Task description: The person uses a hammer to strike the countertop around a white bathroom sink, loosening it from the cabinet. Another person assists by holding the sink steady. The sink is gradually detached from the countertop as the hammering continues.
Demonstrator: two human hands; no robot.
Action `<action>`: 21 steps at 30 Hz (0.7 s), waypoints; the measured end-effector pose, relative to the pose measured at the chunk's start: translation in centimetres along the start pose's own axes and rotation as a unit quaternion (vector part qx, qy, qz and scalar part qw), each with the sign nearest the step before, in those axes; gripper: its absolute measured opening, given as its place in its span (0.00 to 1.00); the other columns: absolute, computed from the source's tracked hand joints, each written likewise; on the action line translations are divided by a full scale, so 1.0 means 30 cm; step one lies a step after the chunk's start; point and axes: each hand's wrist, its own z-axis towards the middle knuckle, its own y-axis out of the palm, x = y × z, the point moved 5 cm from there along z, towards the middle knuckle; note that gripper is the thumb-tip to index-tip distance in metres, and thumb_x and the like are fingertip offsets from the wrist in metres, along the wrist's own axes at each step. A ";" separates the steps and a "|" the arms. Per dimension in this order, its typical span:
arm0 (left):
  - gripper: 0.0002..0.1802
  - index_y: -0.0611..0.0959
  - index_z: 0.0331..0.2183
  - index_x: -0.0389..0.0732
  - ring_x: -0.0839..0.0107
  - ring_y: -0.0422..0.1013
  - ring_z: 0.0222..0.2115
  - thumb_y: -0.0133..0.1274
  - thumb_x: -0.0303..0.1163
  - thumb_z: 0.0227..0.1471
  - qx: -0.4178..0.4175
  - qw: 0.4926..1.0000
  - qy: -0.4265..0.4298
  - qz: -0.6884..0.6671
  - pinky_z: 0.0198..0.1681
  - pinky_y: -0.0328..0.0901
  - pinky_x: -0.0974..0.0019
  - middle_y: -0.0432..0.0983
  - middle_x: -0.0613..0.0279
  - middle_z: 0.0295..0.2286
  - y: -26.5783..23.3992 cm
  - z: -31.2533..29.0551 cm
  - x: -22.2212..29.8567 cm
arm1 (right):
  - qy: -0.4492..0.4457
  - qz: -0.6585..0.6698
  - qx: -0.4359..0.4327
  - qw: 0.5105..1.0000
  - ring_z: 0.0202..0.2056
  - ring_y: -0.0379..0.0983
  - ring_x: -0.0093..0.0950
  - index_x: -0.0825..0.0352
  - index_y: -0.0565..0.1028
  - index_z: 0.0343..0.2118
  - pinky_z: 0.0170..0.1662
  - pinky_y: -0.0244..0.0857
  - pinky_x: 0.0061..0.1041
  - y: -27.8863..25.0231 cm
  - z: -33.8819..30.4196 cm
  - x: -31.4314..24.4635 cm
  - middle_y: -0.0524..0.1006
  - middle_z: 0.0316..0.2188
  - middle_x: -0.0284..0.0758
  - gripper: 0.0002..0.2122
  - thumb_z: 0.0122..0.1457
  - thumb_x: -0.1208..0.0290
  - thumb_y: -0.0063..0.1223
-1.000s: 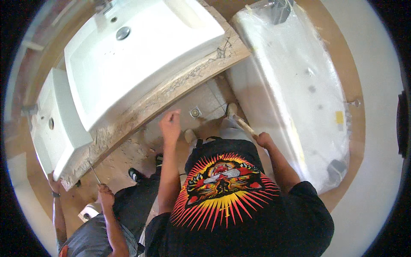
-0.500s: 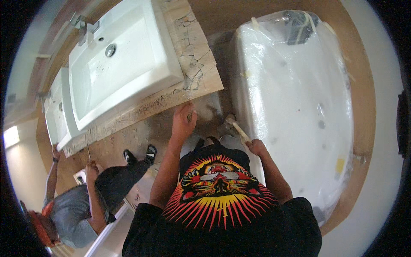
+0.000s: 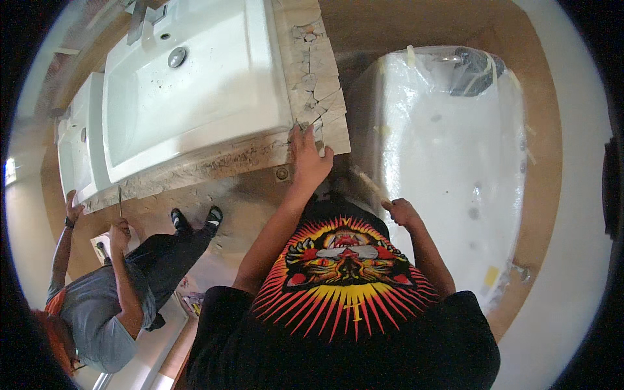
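My left hand reaches onto the front corner of the tiled countertop, fingers stretched out over cracked tile. Broken tile pieces lie around its fingertips, close to the corner of the large white washbasin. Lower and to the right, my right hand is closed around the wooden handle of a hammer. The handle points up and left from my fist, alongside the bathtub. Its head is blurred and hard to make out against the dim floor.
A plastic-wrapped white bathtub stands on the right. At the left, a co-worker holds a thin tool at the countertop's front edge, beside a second washbasin. A floor drain and scattered debris show below the countertop.
My left hand has moved up and right from below the countertop onto its cracked corner, its fingers opening out. My right hand still grips the hammer. The whole view has shifted slightly.
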 end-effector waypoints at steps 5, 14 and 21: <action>0.42 0.58 0.56 0.34 0.34 0.43 0.58 0.57 0.35 0.42 0.000 0.999 -0.053 -0.010 0.59 0.41 0.38 0.43 0.28 0.56 0.042 0.033 0.008 | 0.044 0.037 0.012 0.998 0.15 0.70 0.32 0.74 0.73 0.19 0.22 0.65 0.33 -0.134 -0.093 -0.034 0.73 0.15 0.42 0.30 0.56 0.44 0.45; 0.40 0.61 0.55 0.36 0.38 0.41 0.59 0.56 0.37 0.41 0.002 0.997 0.018 0.075 0.58 0.42 0.38 0.42 0.36 0.58 0.038 0.035 0.048 | 0.026 0.221 0.056 0.973 0.12 0.60 0.20 0.71 0.72 0.28 0.16 0.57 0.22 -0.260 -0.118 -0.229 0.66 0.13 0.28 0.22 0.58 0.51 0.49; 0.39 0.63 0.54 0.37 0.39 0.43 0.59 0.56 0.41 0.43 0.014 0.993 0.044 0.105 0.57 0.45 0.36 0.43 0.39 0.59 0.066 0.052 0.031 | 0.006 0.297 0.009 0.955 0.12 0.60 0.18 0.72 0.70 0.29 0.16 0.57 0.20 -0.376 -0.010 -0.366 0.65 0.13 0.27 0.25 0.59 0.47 0.47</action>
